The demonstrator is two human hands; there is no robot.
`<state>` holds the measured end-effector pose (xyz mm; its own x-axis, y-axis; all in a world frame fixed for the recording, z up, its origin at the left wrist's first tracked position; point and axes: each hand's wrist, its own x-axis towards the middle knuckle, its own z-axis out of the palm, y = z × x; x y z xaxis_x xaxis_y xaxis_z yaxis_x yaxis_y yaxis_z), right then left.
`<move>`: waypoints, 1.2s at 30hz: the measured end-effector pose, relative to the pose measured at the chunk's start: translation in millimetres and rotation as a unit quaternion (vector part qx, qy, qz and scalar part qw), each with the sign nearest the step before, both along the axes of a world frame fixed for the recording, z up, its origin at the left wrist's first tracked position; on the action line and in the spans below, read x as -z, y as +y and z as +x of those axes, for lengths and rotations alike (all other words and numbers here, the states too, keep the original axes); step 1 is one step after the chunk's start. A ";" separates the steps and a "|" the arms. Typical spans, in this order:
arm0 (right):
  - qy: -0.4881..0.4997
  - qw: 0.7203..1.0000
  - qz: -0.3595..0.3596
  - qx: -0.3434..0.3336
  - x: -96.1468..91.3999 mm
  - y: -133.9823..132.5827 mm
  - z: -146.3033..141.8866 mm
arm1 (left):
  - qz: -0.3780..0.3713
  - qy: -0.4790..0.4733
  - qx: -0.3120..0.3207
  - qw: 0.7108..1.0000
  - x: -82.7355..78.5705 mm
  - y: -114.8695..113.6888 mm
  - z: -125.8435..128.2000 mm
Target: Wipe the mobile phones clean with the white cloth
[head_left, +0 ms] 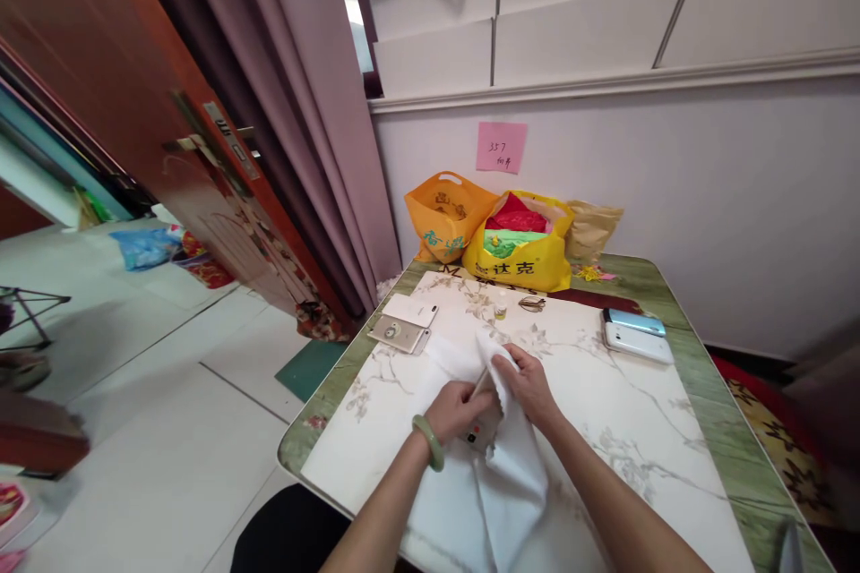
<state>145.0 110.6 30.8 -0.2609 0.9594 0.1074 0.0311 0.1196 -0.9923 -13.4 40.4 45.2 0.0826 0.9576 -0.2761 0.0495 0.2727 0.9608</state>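
Note:
Near the middle of the table, my left hand [458,412], with a green bangle at the wrist, is closed around a smartphone [478,437]. Part of the phone's back shows below the fingers; the rest is hidden by the hand and fabric. My right hand [529,385] pinches a raised fold of a white cloth [514,474] beside the phone's upper end. The cloth drapes around the phone and spreads down toward the table's near edge. Left of the hands lie a white phone [411,310] and a gold phone [395,333], close together.
A blue phone [635,322] and a white phone [637,344] lie at the right. Folded glasses [532,304] and a tiny bottle [500,312] sit behind my hands. An orange bag [443,228], a yellow bag [520,270] and a brown paper bag [592,231] line the wall.

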 end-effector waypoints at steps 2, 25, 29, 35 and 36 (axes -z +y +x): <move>0.036 0.997 -0.047 0.048 -1.7 -3.4 -6.6 | 0.047 -0.012 -0.053 0.997 4.6 3.8 13.1; 0.042 0.978 -0.142 0.147 19.5 -13.3 -17.3 | 0.097 -0.002 -0.209 0.973 18.3 -9.9 53.3; 0.099 0.956 -0.189 0.201 22.7 -24.1 -12.8 | 0.066 -0.194 -0.287 0.936 15.2 -3.4 54.6; 0.106 0.949 -0.191 0.226 24.7 -17.9 8.9 | -0.073 -0.373 -0.242 0.893 18.8 -3.8 31.4; 0.100 0.950 -0.181 0.235 24.7 -17.3 11.6 | -0.094 -0.396 -0.223 0.886 21.8 -5.2 25.7</move>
<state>156.6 93.3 6.2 0.1971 0.9480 -0.2500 -0.1969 -0.2115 -0.9573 12.3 35.2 23.4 -0.0536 0.8865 -0.4596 -0.7726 0.2548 0.5815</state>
